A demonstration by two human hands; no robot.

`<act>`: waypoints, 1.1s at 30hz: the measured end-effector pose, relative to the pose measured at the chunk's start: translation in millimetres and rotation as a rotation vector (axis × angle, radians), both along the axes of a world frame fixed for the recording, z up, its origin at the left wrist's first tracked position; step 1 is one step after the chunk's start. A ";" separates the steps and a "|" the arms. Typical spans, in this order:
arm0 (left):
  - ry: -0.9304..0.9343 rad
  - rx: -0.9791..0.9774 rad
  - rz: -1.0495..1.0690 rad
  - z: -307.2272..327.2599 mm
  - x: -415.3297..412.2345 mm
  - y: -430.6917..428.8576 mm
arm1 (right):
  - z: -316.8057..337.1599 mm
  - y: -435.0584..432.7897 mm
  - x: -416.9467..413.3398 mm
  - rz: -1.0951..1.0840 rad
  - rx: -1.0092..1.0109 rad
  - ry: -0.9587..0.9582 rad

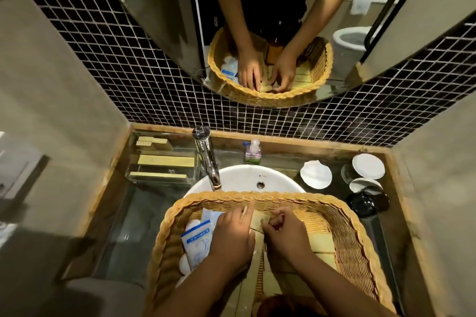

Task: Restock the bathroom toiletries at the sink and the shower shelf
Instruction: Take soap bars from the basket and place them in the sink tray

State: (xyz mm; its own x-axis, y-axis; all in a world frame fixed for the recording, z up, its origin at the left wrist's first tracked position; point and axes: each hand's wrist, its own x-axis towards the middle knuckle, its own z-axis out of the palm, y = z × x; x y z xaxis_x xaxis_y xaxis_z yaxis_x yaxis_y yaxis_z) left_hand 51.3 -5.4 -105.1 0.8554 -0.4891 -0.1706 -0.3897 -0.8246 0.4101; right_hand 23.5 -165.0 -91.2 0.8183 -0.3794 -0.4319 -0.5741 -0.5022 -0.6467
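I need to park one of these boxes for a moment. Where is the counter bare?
Bare glass counter lies left of the wicker basket, in front of the clear organiser. The right side is crowded: white shell dish, covered cups, black cup.

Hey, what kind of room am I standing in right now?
Most likely a hotel or guesthouse bathroom. A white sink with a chrome faucet sits below a mirror that reflects a toilet, and a clear tray holds boxed toiletries.
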 end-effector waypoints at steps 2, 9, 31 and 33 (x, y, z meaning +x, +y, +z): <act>-0.069 -0.024 -0.001 0.0 1.0 1.9 | 5.1 2.5 -2.5 -0.020 0.053 -0.033; -0.013 -0.020 0.027 22.8 7.6 9.0 | 17.1 11.8 6.0 0.104 0.074 -0.129; -0.235 0.238 0.448 74.8 152.2 180.5 | 57.0 214.9 221.5 0.597 -0.124 -0.453; -0.186 0.264 0.472 64.6 166.6 183.6 | 41.6 224.2 237.9 0.606 -0.131 -0.411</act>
